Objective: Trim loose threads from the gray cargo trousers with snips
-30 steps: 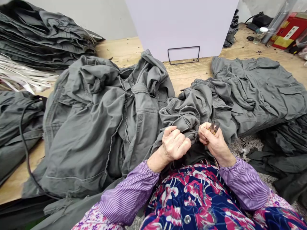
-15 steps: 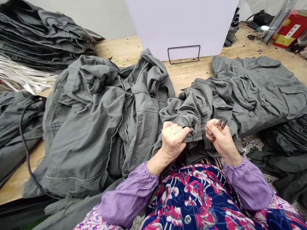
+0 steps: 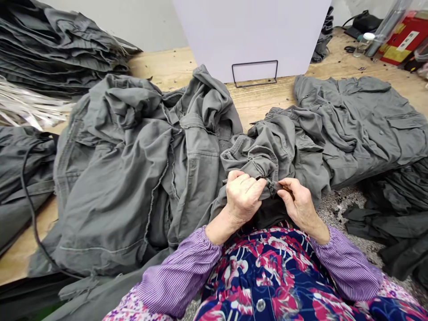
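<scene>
My left hand is closed on the edge of a crumpled grey-green garment in front of my body. Just to its right, my right hand grips small thread snips, mostly covered by my fingers. Their blades point left and meet the garment edge beside my left fist. The blade tips are hard to make out against the cloth. A larger grey-green garment with frayed seams lies to the left of my hands.
More garments lie on the wooden table at right. A folded stack and white strips are at left. Behind stand a white board and wire frame. A bottle and red box sit back right.
My right hand has moved left and turned, bringing the snips from upright to the garment edge beside my left hand. My left hand keeps its hold. The view has shifted slightly.
</scene>
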Available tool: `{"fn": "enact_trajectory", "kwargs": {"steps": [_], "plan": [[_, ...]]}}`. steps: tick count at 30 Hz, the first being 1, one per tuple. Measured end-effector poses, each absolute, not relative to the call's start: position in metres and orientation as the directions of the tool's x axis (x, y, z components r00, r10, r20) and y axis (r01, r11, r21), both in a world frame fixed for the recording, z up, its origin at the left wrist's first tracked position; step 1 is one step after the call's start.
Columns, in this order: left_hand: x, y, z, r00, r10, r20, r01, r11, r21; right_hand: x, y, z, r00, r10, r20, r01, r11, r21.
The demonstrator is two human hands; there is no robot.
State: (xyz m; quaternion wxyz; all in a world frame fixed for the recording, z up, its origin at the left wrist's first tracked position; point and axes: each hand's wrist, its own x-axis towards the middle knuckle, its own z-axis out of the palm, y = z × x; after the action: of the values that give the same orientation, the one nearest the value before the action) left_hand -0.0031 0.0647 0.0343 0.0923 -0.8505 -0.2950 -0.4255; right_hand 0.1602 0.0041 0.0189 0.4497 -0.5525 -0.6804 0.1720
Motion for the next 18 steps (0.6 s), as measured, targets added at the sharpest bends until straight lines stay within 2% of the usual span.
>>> {"fn": "enact_trajectory", "kwargs": {"steps": [5,9,14,18], "plan": [[-0.003,0.063,0.030,0.497,0.398,0.771,0.576,-0.816,0.050,0.158,0.011,0.025,-0.037,0.904,0.425,0.604,0.359,-0.711],[-0.004,0.063,0.029,0.496,0.391,0.775,0.569,-0.821,0.049,0.157,0.011,0.025,-0.020,0.920,0.392,0.555,0.336,-0.761],[-0.003,0.063,0.029,0.480,0.381,0.790,0.564,-0.824,0.055,0.159,0.010,0.023,0.115,0.963,0.245,0.340,0.194,-0.920],[-0.003,0.063,0.026,0.458,0.373,0.807,0.563,-0.824,0.062,0.154,0.019,0.024,0.074,0.973,0.218,0.237,0.195,-0.952]]}}
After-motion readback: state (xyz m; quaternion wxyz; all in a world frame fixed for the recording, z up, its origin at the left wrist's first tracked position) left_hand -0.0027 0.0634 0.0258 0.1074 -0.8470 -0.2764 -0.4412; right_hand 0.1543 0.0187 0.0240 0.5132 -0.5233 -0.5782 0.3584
